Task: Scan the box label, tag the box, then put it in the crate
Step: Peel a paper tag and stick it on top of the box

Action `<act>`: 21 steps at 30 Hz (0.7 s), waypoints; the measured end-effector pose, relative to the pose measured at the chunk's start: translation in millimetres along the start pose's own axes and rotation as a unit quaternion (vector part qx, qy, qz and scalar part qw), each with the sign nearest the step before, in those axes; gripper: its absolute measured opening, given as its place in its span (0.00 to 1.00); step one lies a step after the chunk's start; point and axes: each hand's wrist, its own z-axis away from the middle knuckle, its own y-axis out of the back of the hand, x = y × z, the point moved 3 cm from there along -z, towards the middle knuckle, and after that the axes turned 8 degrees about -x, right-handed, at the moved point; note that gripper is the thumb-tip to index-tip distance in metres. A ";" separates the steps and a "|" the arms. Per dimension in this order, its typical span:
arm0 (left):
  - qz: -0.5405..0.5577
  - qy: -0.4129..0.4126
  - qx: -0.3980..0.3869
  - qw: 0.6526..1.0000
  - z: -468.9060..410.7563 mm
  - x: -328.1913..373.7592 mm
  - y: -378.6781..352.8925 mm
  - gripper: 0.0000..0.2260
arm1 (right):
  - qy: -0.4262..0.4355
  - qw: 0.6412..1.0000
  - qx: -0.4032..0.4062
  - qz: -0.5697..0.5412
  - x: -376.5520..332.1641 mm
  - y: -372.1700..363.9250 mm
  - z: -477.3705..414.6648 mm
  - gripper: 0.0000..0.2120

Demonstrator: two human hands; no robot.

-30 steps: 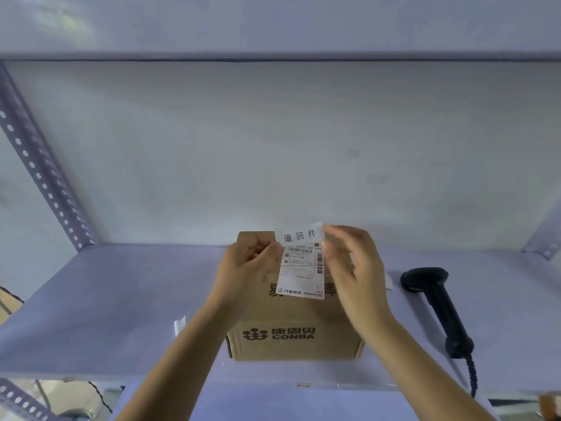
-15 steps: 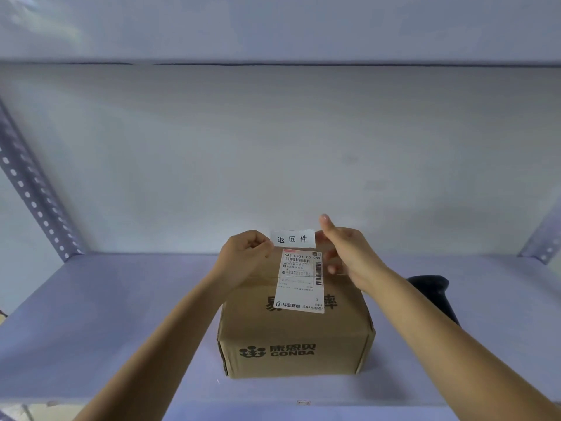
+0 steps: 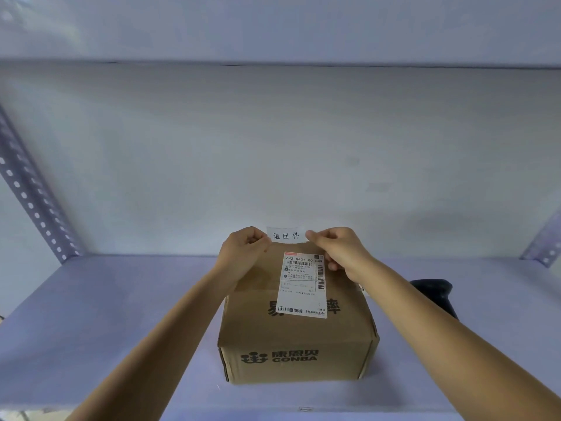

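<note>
A brown cardboard box (image 3: 299, 329) printed with the name CONBA sits on a pale shelf (image 3: 91, 314), its top bearing a white shipping label (image 3: 303, 285) with barcodes. Above the box's far edge, a person holds a small white tag (image 3: 286, 235) printed with three Chinese characters, stretched between both hands. The left hand (image 3: 243, 253) has its grip closed on the tag's left end, thumb and fingertips pinched; the right hand (image 3: 337, 250) pinches the right end the same way. The tag's lower edge lies at the box's far top edge; contact cannot be told. A black scanner (image 3: 434, 294) lies on the shelf right of the box, partly hidden behind the right forearm.
</note>
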 end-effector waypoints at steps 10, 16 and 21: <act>-0.016 0.002 0.006 1.000 -6.6 -3.9 -0.7 0.10 | -0.014 0.998 -0.018 -0.060 -1.0 1.7 -2.3 0.18; -0.033 0.011 0.009 0.999 -14.1 -8.3 -2.0 0.08 | 0.003 1.000 0.009 -0.003 1.6 1.3 -6.0 0.12; -0.189 0.016 -0.004 0.982 -27.4 -4.5 -4.8 0.10 | 0.047 0.979 0.042 0.193 -3.6 -3.8 -10.6 0.10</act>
